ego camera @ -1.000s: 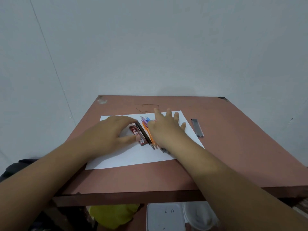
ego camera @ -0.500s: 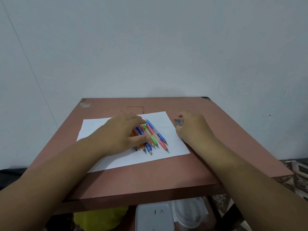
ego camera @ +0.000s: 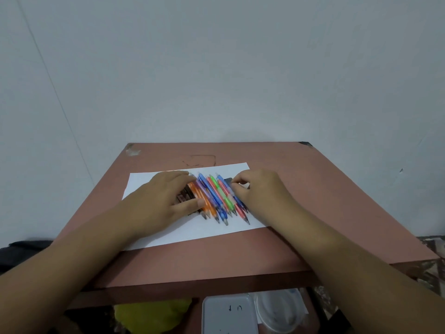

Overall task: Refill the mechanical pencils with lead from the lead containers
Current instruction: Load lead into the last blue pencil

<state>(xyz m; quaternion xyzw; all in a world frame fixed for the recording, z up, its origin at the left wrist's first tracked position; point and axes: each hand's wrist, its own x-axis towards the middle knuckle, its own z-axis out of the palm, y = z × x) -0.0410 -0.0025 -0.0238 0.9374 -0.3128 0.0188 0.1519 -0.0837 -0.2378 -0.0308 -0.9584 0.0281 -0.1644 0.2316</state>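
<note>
— Where were the mechanical pencils (ego camera: 216, 196)?
— On white paper (ego camera: 154, 232) mid-desk (ego camera: 313, 201), left hand (ego camera: 159, 201) spread flat across them.
— The right hand (ego camera: 260, 189)?
— Fingers (ego camera: 237, 183) pinched a grey lead container (ego camera: 228, 180) beside them.

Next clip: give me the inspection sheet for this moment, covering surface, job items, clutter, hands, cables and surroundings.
Surface: brown table with a white sheet of paper lying on it.
Job's things: a row of coloured mechanical pencils lies side by side on the paper, tips toward the person; a dark red lead container lies partly under the left hand; a grey lead container shows at the right hand's fingertips.
Clutter: nothing seen on the table.
Hands: left hand rests on the left of the row, fingers curled; right hand pinches the grey container beside the row.
Cables: nothing seen.
Surroundings: plain wall behind; a yellow thing and white containers under the table.
</note>
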